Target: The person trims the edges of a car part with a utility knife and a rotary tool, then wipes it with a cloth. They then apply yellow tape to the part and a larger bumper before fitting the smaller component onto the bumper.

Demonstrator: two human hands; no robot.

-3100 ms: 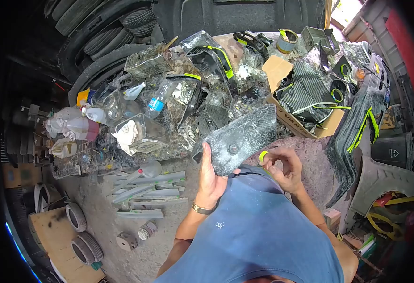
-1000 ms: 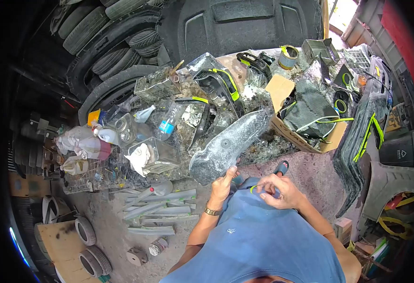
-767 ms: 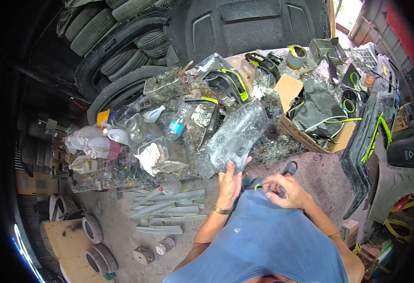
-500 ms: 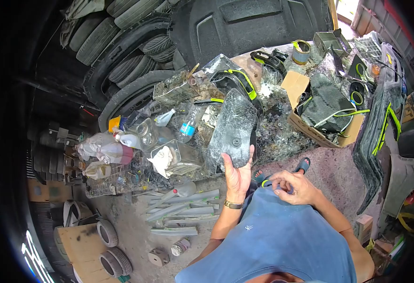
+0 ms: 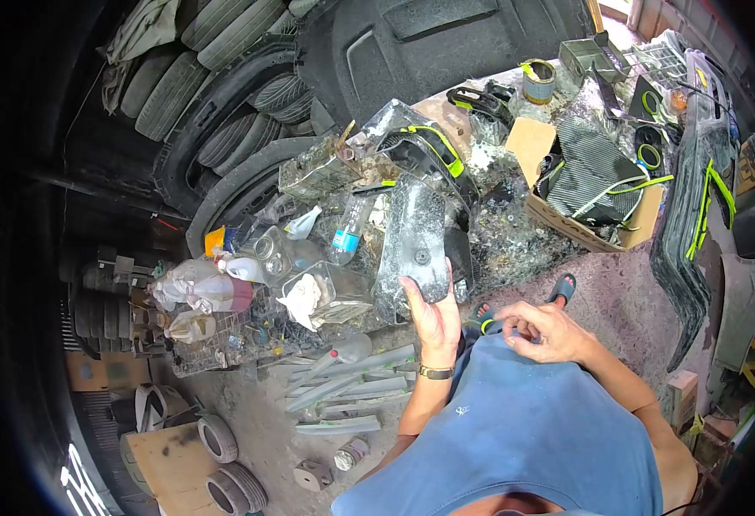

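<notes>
My left hand [image 5: 436,320], with a watch at the wrist, grips the lower end of a dust-covered dark panel [image 5: 416,228]. The panel is long, round-cornered and has a small round fitting near its lower end. My fingers wrap its right edge and the thumb lies on its face. In front of my shirt, my right hand [image 5: 542,331] has its fingers curled in a pinch, with a short strip of yellow-green tape [image 5: 487,326] at the fingertips. Behind the panel lies a black curved part [image 5: 433,155] edged with yellow-green tape.
A cardboard box [image 5: 571,230] with carbon-patterned pieces stands on the cluttered bench, right of the panel. Leftward are a plastic bottle [image 5: 344,237], a clear bin [image 5: 343,297] and jugs. Long grey strips [image 5: 343,391] lie on the floor. Dark bumper-like parts [image 5: 687,258] hang at the right.
The view has shifted slightly. The panel has tilted more upright and moved a little left in my left hand. My right hand stays pinched near my waist.
</notes>
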